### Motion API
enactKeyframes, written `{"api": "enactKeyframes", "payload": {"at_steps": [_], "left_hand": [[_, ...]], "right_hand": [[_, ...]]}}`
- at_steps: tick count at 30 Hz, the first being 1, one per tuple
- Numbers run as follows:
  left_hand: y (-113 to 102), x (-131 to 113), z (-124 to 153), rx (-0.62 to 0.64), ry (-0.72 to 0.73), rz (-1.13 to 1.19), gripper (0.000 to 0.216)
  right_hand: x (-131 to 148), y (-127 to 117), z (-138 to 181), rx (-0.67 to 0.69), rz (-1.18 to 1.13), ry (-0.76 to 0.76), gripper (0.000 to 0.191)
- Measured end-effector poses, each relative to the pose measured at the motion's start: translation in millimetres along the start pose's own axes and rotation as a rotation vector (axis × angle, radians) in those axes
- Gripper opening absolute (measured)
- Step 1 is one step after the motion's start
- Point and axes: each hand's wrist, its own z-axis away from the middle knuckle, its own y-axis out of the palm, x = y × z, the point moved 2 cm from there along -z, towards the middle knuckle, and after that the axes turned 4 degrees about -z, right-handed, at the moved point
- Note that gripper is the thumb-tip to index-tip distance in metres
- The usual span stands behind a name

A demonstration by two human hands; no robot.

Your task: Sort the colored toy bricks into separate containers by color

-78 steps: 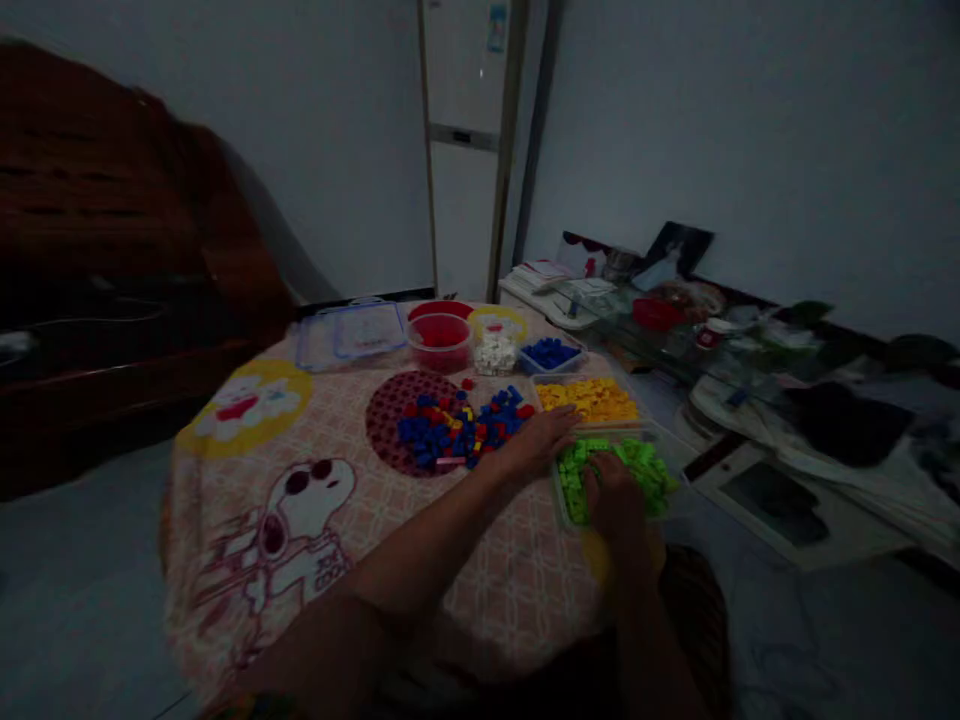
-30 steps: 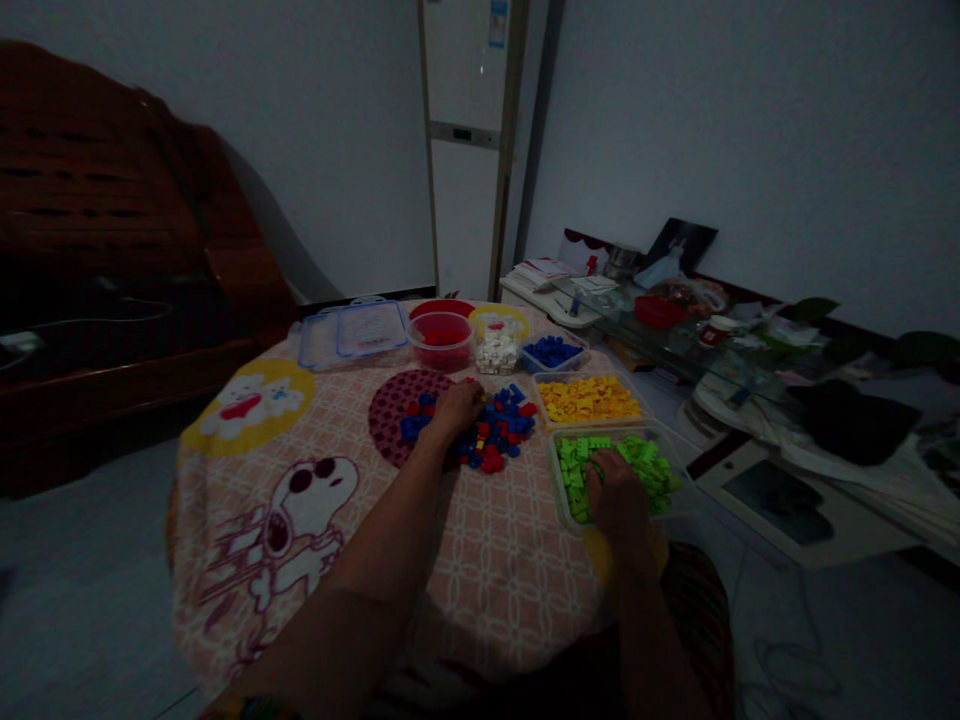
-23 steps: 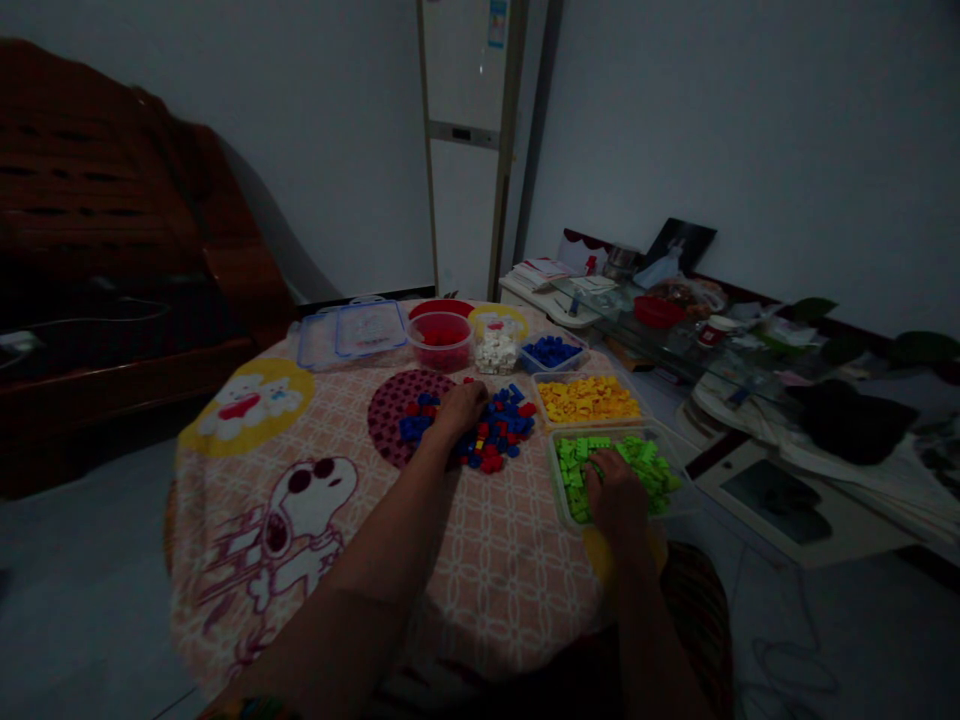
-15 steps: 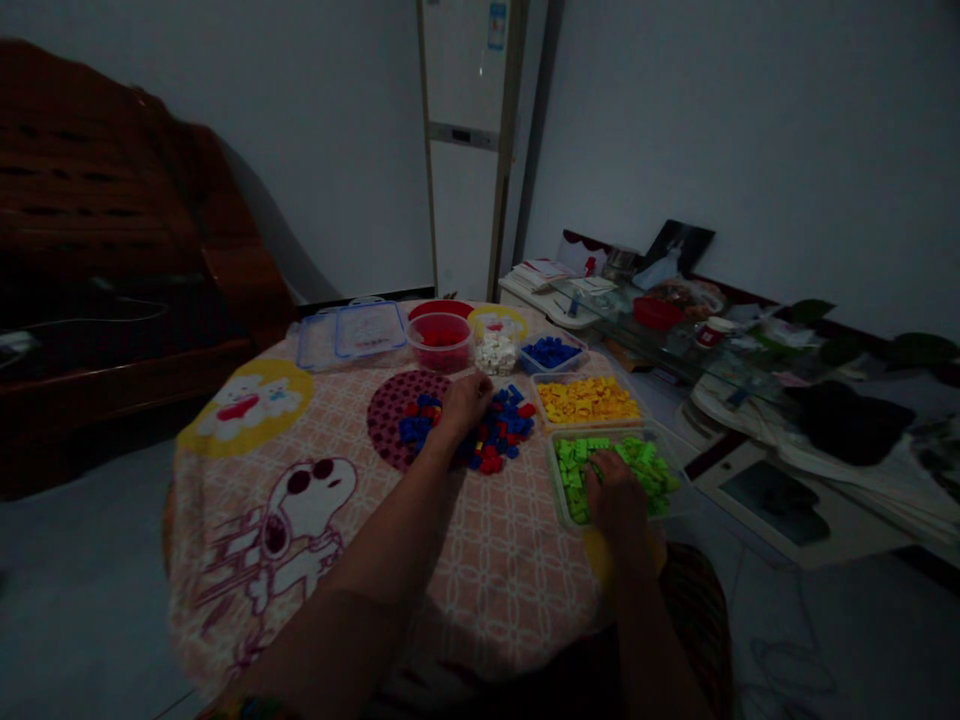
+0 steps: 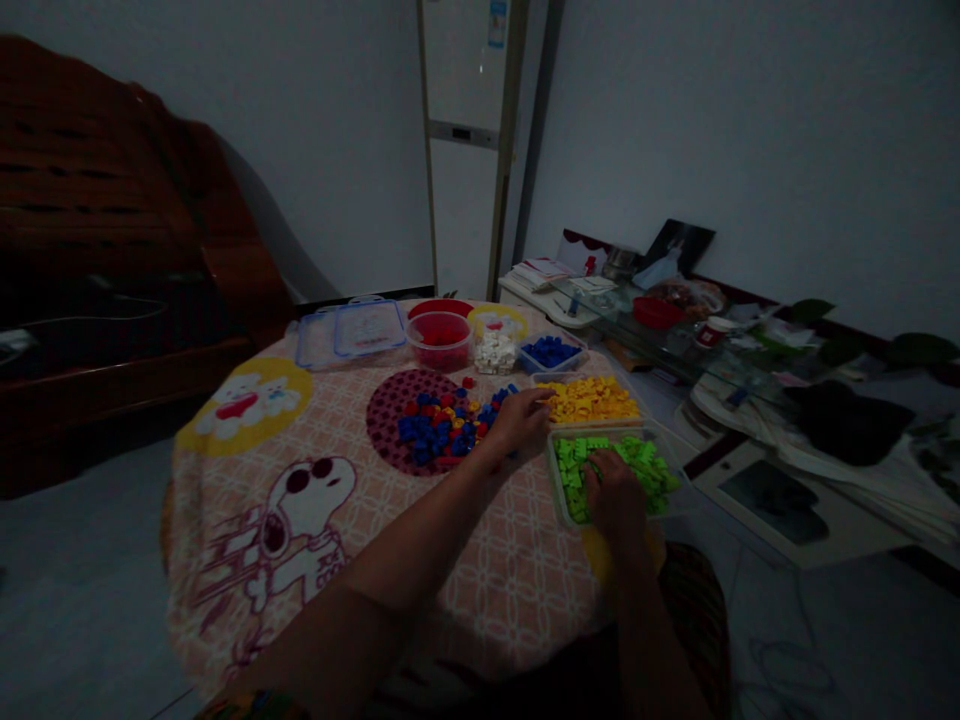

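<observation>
A loose pile of blue, red and yellow bricks (image 5: 442, 425) lies on the cartoon-print tablecloth (image 5: 300, 480). My left hand (image 5: 519, 422) reaches over the pile's right end toward the tray of yellow bricks (image 5: 592, 398), fingers pinched together; what they hold is too small to make out. My right hand (image 5: 611, 492) rests curled in the tray of green bricks (image 5: 645, 470), fingers down among the bricks.
At the table's far side stand a red tub (image 5: 439, 340), a tub of white bricks (image 5: 496, 352), a tub of blue bricks (image 5: 551, 352) and clear lids (image 5: 352, 330). A cluttered glass table (image 5: 675, 320) is at right, dark wooden furniture (image 5: 97, 250) at left.
My left hand left the middle of the mixed pile and moved right, to the edge of the yellow tray. My right hand stayed in the green tray.
</observation>
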Motion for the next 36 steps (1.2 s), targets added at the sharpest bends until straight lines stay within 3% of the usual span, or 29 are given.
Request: {"api": "enactKeyframes", "payload": {"at_steps": [9, 14, 18, 24, 31, 36], "left_hand": [[-68, 23, -6, -0.074, -0.16, -0.514, 0.033], [-93, 39, -1, 0.048, -0.255, -0.746, 0.033], [-93, 43, 3, 0.165, -0.324, -0.811, 0.023], [-90, 46, 4, 0.157, -0.323, -0.812, 0.022], [-89, 35, -3, -0.019, -0.262, -0.514, 0.031], [-70, 25, -7, -0.028, -0.226, -0.363, 0.035]], "right_hand": [[-2, 2, 1, -0.002, -0.004, -0.002, 0.024], [-3, 2, 1, -0.005, 0.012, -0.012, 0.024], [-4, 3, 2, -0.003, 0.003, 0.001, 0.024], [-3, 3, 2, -0.006, 0.002, 0.014, 0.025], [-1, 0, 2, -0.008, 0.003, 0.003, 0.025], [0, 0, 1, -0.006, 0.016, 0.001, 0.025]]}}
